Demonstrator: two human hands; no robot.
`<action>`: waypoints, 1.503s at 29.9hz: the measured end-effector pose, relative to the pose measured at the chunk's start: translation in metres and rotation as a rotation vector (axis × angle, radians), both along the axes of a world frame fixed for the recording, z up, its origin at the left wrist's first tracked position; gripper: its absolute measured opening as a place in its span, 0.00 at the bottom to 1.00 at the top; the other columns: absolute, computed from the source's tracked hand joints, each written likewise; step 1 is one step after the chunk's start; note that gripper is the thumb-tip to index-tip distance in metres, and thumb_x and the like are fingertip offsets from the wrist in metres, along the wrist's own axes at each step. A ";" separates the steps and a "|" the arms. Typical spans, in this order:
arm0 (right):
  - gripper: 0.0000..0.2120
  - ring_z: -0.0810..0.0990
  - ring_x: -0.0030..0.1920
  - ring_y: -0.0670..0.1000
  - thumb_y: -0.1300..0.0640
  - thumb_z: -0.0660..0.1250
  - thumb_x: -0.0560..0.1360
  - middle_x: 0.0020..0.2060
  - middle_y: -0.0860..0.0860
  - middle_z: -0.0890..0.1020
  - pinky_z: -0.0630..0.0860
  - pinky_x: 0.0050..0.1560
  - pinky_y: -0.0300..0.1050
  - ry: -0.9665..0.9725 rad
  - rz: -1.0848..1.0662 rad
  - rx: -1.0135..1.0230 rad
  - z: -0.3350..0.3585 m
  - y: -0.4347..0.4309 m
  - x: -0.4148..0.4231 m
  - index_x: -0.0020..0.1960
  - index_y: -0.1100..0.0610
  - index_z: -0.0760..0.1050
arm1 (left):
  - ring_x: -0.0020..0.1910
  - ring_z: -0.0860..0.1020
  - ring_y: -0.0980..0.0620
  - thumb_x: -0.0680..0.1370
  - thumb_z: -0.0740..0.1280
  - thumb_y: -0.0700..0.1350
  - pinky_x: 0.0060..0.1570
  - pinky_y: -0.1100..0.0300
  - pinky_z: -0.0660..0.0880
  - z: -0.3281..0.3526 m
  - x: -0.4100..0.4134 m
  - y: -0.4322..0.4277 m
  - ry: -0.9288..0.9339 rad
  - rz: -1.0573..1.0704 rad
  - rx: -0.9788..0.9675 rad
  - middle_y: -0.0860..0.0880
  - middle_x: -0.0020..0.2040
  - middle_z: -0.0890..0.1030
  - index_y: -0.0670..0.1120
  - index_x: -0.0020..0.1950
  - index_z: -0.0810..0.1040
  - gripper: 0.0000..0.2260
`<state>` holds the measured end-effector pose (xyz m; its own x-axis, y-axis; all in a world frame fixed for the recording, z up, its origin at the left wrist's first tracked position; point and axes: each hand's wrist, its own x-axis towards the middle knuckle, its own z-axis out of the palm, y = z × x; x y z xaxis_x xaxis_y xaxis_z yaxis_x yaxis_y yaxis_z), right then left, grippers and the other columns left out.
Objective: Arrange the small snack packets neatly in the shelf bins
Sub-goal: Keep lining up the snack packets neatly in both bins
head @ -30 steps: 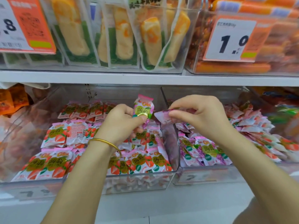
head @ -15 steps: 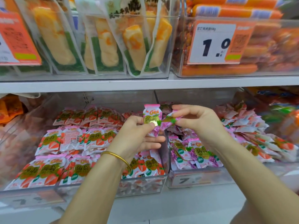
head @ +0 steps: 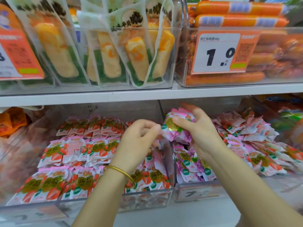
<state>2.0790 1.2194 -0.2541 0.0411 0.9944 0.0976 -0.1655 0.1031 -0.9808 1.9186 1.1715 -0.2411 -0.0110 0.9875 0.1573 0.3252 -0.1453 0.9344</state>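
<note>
My right hand (head: 201, 136) grips a small bunch of pink snack packets (head: 176, 128) above the divider between two clear bins. My left hand (head: 139, 138), with a gold bangle on its wrist, has its fingers curled, and the fingertips meet the left edge of that bunch; blur hides whether they pinch it. Below it, the left bin (head: 144, 201) holds rows of strawberry-print packets (head: 54, 153) lying flat. The right bin (head: 196, 193) holds purple-print packets (head: 193, 164) at the front and a looser heap of pink ones (head: 255, 133) to the right.
A white shelf board (head: 147, 95) runs just above my hands. On it stand clear bins of tall yellow snack bags (head: 105, 53) and orange sausages (head: 237, 18), with a 1.0 price tag (head: 218, 53). Orange packets (head: 13, 120) lie at the far left.
The packet my left hand held upright now sits with the others in my right hand's bunch. Both hands have shifted right and slightly up, and the view has moved closer.
</note>
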 end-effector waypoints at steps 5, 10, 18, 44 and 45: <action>0.16 0.83 0.32 0.50 0.65 0.70 0.71 0.36 0.54 0.85 0.79 0.32 0.43 0.194 -0.057 -0.238 0.003 0.004 0.019 0.59 0.64 0.73 | 0.28 0.69 0.51 0.79 0.61 0.54 0.31 0.61 0.66 -0.022 -0.020 0.014 0.609 0.054 -0.129 0.49 0.29 0.71 0.43 0.34 0.70 0.19; 0.08 0.83 0.30 0.49 0.65 0.69 0.70 0.31 0.54 0.84 0.79 0.30 0.40 0.281 0.015 -0.256 0.005 0.000 0.022 0.50 0.64 0.77 | 0.27 0.63 0.48 0.76 0.63 0.56 0.32 0.58 0.62 -0.040 0.002 0.019 0.798 -0.018 -0.248 0.47 0.27 0.62 0.45 0.28 0.62 0.22; 0.08 0.83 0.31 0.47 0.63 0.70 0.68 0.33 0.53 0.85 0.80 0.33 0.38 0.205 0.105 -0.222 0.011 -0.007 0.030 0.47 0.62 0.79 | 0.36 0.74 0.46 0.78 0.62 0.43 0.38 0.54 0.79 -0.014 -0.011 0.017 0.133 0.079 -0.238 0.46 0.36 0.66 0.43 0.39 0.65 0.10; 0.20 0.84 0.40 0.53 0.60 0.73 0.63 0.42 0.58 0.85 0.81 0.44 0.46 0.068 0.166 -0.108 0.014 -0.014 0.027 0.53 0.67 0.78 | 0.44 0.77 0.61 0.74 0.68 0.39 0.43 0.65 0.76 0.008 0.033 0.001 -0.052 -0.078 0.205 0.56 0.48 0.78 0.53 0.49 0.75 0.10; 0.18 0.84 0.38 0.52 0.62 0.73 0.63 0.40 0.57 0.85 0.82 0.43 0.45 0.058 0.112 -0.108 0.016 -0.012 0.037 0.52 0.67 0.79 | 0.45 0.77 0.62 0.74 0.68 0.39 0.45 0.66 0.76 0.008 0.036 0.001 -0.007 -0.069 0.231 0.56 0.49 0.77 0.54 0.50 0.74 0.10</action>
